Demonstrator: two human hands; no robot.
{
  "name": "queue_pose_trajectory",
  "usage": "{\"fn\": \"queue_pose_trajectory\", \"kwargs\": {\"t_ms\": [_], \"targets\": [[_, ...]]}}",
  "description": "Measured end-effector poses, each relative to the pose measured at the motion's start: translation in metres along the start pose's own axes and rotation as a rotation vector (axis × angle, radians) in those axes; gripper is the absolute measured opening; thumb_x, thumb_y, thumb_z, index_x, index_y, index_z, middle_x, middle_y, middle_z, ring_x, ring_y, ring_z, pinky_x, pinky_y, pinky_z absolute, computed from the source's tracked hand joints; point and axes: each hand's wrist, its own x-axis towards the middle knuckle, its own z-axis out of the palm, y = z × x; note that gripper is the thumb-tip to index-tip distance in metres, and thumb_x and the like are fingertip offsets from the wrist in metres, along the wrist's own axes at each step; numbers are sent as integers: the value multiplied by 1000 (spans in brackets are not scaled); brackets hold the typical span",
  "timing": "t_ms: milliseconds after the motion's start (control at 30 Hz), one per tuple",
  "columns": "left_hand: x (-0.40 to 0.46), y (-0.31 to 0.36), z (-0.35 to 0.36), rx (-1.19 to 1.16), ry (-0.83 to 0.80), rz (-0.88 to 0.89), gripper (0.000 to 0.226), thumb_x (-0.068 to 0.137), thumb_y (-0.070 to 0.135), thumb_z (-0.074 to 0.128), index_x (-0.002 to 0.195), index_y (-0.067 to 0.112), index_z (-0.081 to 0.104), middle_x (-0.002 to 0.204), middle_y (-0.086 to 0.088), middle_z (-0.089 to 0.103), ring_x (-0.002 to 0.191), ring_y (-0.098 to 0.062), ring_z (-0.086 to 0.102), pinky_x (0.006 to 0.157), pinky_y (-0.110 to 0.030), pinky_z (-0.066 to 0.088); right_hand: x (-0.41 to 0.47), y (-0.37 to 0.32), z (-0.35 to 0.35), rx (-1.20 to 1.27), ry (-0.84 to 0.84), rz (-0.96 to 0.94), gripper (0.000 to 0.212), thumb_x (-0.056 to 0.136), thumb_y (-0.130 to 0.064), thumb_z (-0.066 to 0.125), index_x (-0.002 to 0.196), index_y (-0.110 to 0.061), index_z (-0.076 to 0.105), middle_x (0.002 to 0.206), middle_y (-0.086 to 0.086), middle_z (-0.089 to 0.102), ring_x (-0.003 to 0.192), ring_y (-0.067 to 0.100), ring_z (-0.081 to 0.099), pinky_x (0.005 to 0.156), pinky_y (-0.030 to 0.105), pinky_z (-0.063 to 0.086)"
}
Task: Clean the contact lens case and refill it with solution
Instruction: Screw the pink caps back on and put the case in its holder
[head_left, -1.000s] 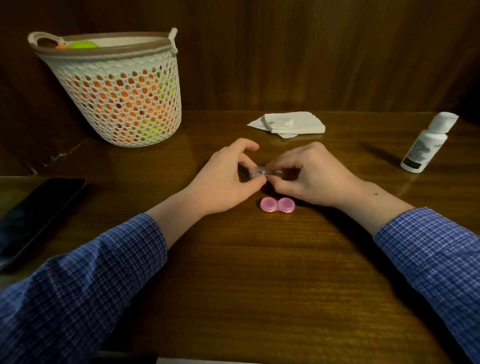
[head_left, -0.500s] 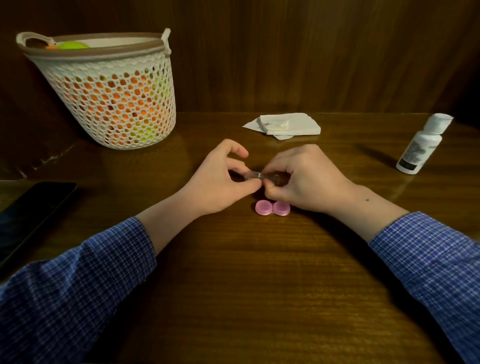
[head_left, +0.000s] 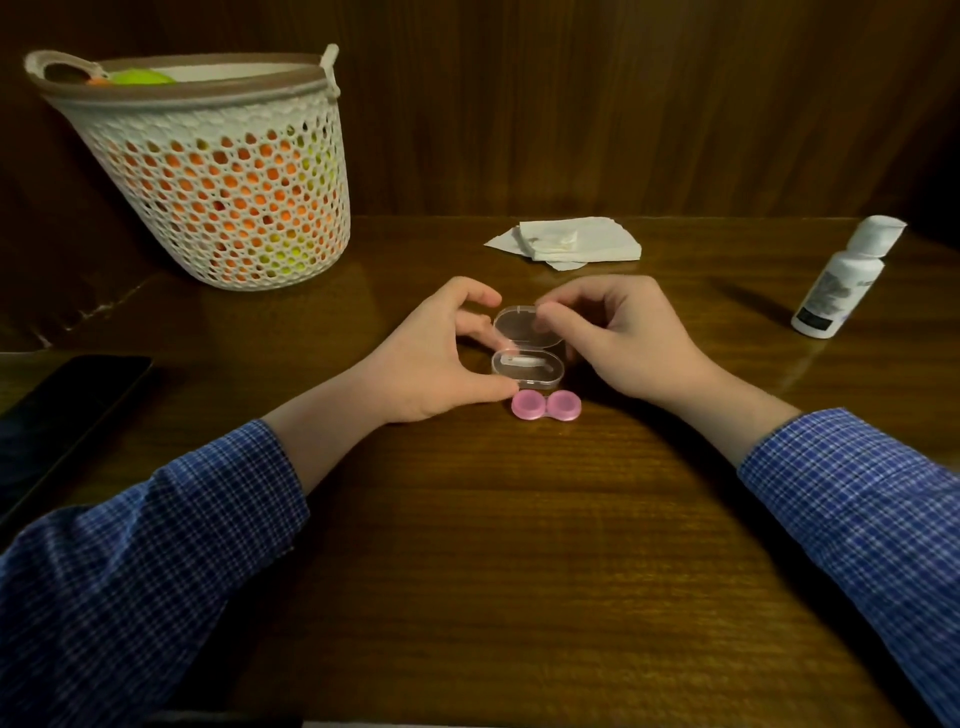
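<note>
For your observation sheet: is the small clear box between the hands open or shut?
Open. The clear box has its lid tilted up behind the base.

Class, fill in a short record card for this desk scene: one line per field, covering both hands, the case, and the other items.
Left hand: holds clear box base
Right hand: pinches the box's raised lid
Pink lens case: closed, on table, in front of box
Solution bottle: upright, far right
Tissues: behind hands
Basket: back left
Phone: left edge
</note>
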Motion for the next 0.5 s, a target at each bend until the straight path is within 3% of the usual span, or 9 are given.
{"fn": "queue_pose_trajectory", "kwargs": {"t_ms": [167, 233, 367, 500], "targets": [[2, 0, -1, 10, -10, -21, 88, 69, 39, 93, 140, 30, 42, 101, 29, 75, 111, 12, 61, 102, -17, 33, 4, 1, 5, 88, 51, 133, 9, 98, -27, 68, 92, -30, 74, 86, -9, 77, 62, 9, 69, 58, 18, 55], [3, -1, -1, 3, -11, -35, 89, 68, 39, 94, 141, 31, 42, 101, 30, 75, 109, 14, 61, 97, -14, 31, 3, -1, 3, 112, 74, 163, 3, 96, -28, 72, 96, -26, 72, 91, -6, 76, 64, 11, 71, 58, 18, 55], [4, -2, -1, -14, -12, -44, 90, 68, 39, 94, 141, 31, 42, 101, 31, 75, 108, 16, 60, 91, -11, 29, -10, -10, -15, 149, 185, 50, 14, 89, -24, 79, 95, -22, 66, 90, -5, 70, 69, 14, 67, 61, 25, 58], [3, -3, -2, -27, -19, -37, 91, 68, 39, 93, 142, 29, 41, 101, 32, 74, 106, 24, 56, 89, -12, 30, -35, -15, -31, 51, -126, -123, 23, 82, -32, 82, 93, -16, 69, 93, -3, 71, 75, 18, 68, 66, 40, 60]]}}
